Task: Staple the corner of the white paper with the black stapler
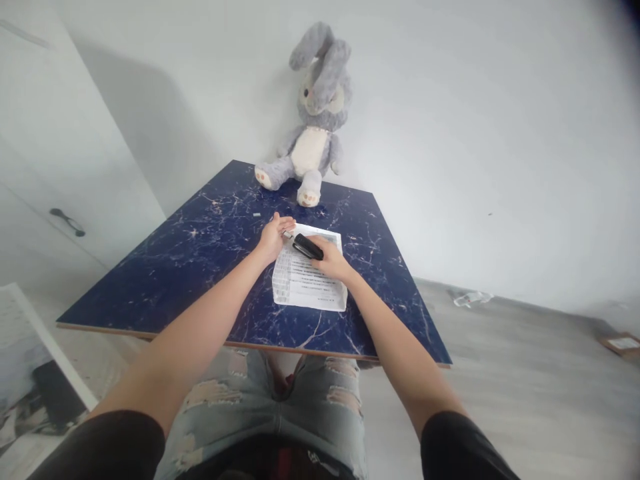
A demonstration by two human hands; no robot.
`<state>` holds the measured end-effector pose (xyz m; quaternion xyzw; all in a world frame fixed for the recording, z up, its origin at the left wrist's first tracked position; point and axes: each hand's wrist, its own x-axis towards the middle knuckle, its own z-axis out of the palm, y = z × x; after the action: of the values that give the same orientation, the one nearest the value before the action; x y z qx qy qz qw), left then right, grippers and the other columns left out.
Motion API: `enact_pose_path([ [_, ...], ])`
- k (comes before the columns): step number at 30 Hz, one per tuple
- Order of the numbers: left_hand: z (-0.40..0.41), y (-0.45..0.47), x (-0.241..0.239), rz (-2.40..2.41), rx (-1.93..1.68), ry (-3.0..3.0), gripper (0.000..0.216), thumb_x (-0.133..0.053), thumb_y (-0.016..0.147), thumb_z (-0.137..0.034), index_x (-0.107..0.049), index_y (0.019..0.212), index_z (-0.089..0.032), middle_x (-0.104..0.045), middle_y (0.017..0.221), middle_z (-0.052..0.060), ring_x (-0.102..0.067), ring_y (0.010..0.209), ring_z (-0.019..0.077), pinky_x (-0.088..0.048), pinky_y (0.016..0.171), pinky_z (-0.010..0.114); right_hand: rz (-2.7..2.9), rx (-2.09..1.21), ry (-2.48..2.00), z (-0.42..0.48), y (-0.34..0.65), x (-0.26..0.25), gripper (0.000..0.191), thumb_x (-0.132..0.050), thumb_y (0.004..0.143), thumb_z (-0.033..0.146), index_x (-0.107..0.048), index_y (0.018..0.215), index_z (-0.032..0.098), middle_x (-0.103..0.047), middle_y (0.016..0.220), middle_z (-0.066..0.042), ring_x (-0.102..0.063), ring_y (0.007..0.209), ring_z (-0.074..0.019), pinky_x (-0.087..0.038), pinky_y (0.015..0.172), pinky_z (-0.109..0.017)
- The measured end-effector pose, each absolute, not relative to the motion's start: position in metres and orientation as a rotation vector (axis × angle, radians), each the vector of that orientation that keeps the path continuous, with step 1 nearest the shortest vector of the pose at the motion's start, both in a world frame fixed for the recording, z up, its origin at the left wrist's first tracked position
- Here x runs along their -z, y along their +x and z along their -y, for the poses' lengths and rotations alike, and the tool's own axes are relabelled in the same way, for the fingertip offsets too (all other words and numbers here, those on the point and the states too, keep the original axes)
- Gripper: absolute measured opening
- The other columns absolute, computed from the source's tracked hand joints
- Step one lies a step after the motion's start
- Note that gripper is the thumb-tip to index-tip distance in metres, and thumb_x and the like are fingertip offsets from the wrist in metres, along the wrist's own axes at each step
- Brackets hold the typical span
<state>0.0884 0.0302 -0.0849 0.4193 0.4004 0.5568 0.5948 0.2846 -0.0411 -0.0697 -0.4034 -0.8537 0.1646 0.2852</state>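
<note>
A printed sheet of paper (305, 283) lies on the dark blue marbled table (200, 247). My right hand (333, 261) is closed around a black stapler (307, 246) resting on the paper's upper left corner. My left hand (274, 235) sits at that same corner with its fingers curled against the paper edge and the stapler's metal tip. Whether the left hand pinches the paper is hard to make out.
A grey and white plush rabbit (316, 127) sits at the table's far edge against the white wall. A tiny pale scrap (257, 215) lies on the table left of the hands. A white door with a black handle (67, 221) stands at left. Clutter lies on the floor at right.
</note>
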Motion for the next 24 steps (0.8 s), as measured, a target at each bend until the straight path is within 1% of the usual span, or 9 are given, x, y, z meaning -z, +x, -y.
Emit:
enact_pose_path([
  [3,-0.029,0.085,0.084,-0.916,-1.217,0.928,0.054,-0.043,0.100,-0.067,-0.065,0.100,-0.018,-0.071,0.127,0.020,-0.068,0.119,0.0274,-0.057,0.098,0.040,2.330,-0.083,-1.228,0.048,0.285,0.062,0.074,-0.050,0.080,0.002,-0.050,0.151,0.020,-0.055,0.149,-0.011,-0.053,0.132,-0.0269,-0.048,0.105,-0.040],
  [6,-0.028,0.085,0.086,-0.859,-1.126,0.905,0.041,-0.047,0.103,-0.055,-0.064,0.098,-0.018,-0.073,0.121,0.019,-0.069,0.117,0.0262,-0.056,0.100,0.042,2.394,0.265,-1.358,0.053,0.285,0.053,0.067,-0.043,0.091,0.001,-0.049,0.153,0.024,-0.052,0.153,-0.012,-0.046,0.138,-0.0300,-0.045,0.104,-0.043],
  [9,-0.027,0.086,0.088,-0.822,-1.110,0.892,0.027,-0.052,0.102,-0.041,-0.065,0.095,-0.018,-0.076,0.110,0.016,-0.072,0.110,0.0247,-0.056,0.102,0.042,2.484,0.420,-1.372,0.054,0.280,0.048,0.058,-0.042,0.099,0.005,-0.051,0.151,0.027,-0.050,0.156,-0.011,-0.044,0.139,-0.0309,-0.041,0.105,-0.045],
  [11,-0.026,0.087,0.089,-0.801,-1.133,0.920,0.017,-0.061,0.098,-0.033,-0.066,0.094,-0.017,-0.076,0.104,0.014,-0.073,0.105,0.0235,-0.055,0.103,0.042,2.537,0.435,-1.365,0.054,0.276,0.047,0.052,-0.044,0.101,0.009,-0.054,0.148,0.028,-0.051,0.156,-0.010,-0.045,0.136,-0.0312,-0.041,0.104,-0.046],
  [13,-0.025,0.087,0.090,-0.767,-1.147,0.983,0.013,-0.071,0.090,-0.027,-0.067,0.095,-0.016,-0.076,0.101,0.013,-0.074,0.103,0.0229,-0.054,0.104,0.042,2.548,0.427,-1.369,0.055,0.274,0.047,0.048,-0.044,0.102,0.011,-0.056,0.146,0.028,-0.052,0.155,-0.010,-0.046,0.134,-0.0319,-0.041,0.103,-0.047],
  [15,-0.025,0.088,0.091,-0.756,-1.164,1.032,0.019,-0.077,0.085,-0.024,-0.068,0.099,-0.015,-0.077,0.101,0.013,-0.074,0.103,0.0233,-0.053,0.105,0.043,2.485,0.376,-1.401,0.055,0.273,0.048,0.050,-0.046,0.099,0.010,-0.057,0.145,0.027,-0.052,0.154,-0.010,-0.048,0.133,-0.0322,-0.043,0.103,-0.047],
  [18,-0.026,0.088,0.090,-0.843,-1.309,1.057,0.022,-0.074,0.089,-0.026,-0.066,0.107,-0.016,-0.077,0.100,0.012,-0.075,0.102,0.0233,-0.055,0.103,0.044,2.208,0.139,-1.456,0.050,0.277,0.053,0.059,-0.051,0.090,0.007,-0.056,0.146,0.023,-0.058,0.147,-0.012,-0.056,0.125,-0.0307,-0.048,0.101,-0.043],
  [21,-0.023,0.087,0.083,-0.945,-1.526,1.140,0.027,-0.064,0.098,-0.036,-0.061,0.118,-0.018,-0.076,0.099,0.011,-0.077,0.094,0.0213,-0.059,0.095,0.042,1.962,-0.192,-1.481,0.040,0.282,0.062,0.046,-0.059,0.085,0.016,-0.066,0.131,0.016,-0.071,0.120,-0.011,-0.066,0.105,-0.0288,-0.052,0.094,-0.040],
  [24,-0.012,0.087,0.073,-0.998,-1.591,1.336,0.034,-0.059,0.100,-0.048,-0.062,0.118,-0.020,-0.076,0.098,0.010,-0.077,0.088,0.0207,-0.062,0.086,0.036,1.930,-0.451,-1.519,0.032,0.286,0.071,0.029,-0.069,0.082,0.022,-0.074,0.109,0.015,-0.075,0.096,-0.006,-0.068,0.089,-0.0258,-0.053,0.087,-0.037],
])
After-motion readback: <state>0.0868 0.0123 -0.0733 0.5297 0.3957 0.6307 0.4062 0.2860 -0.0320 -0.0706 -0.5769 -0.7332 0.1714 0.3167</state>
